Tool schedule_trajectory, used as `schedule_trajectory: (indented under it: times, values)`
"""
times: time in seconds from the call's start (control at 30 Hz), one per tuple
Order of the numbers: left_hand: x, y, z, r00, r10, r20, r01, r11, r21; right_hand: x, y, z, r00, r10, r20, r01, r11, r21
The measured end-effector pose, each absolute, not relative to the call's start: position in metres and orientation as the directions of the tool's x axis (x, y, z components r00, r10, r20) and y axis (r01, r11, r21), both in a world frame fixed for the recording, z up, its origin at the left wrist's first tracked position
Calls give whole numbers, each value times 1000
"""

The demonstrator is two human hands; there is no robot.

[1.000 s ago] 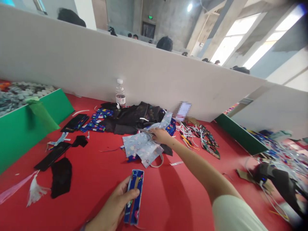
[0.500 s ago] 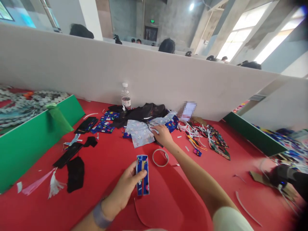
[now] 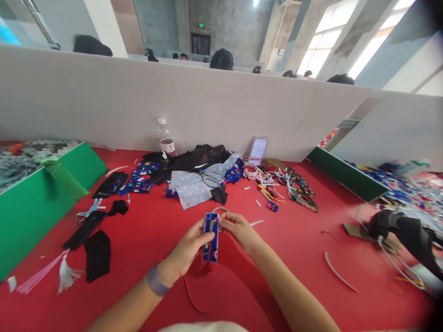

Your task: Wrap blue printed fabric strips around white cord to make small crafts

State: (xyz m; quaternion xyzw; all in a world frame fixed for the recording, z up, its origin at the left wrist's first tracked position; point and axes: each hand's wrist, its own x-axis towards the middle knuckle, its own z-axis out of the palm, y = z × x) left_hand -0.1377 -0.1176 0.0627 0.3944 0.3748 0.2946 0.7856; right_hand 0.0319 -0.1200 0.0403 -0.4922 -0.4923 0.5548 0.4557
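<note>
"Fabric strip (image 3: 211,247), where do we have it?"
"Lower middle of the frame. Our left hand (image 3: 185,248) grips it; our right hand (image 3: 242,233) touches its upper right edge, whether pinching we cannot tell."

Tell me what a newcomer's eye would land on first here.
First, the small blue patterned piece at the middle front, held in the left hand, with the right hand at its upper right edge. Next, the bright red tabletop beneath, and the green board along its left side. Then the heap of dark cloth near the partition, with pale patterned fabric in front.
</note>
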Motion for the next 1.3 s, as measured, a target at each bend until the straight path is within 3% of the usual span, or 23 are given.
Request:
schedule_trajectory:
  times: [0.17,0.4,0.8,1.13,1.3]
  values:
    - [-139,-124,58,551,745,-376,-194,553,811,26,-123,39,-46,995,-83,-12,-84,-996]
    - [-142,-131,53,572,745,-342,-272,567,778,23,-128,38,86,994,65,209,46,-977]
    - [-150,-145,56,554,754,-352,-339,591,732,19,-137,56,-216,941,262,382,328,-864]
    - [-153,-155,58,560,775,-292,-435,576,692,13,-153,65,-182,942,281,530,335,-779]
    - [-158,-162,60,597,749,-287,-429,601,674,12,-164,68,-266,926,269,539,374,-755]
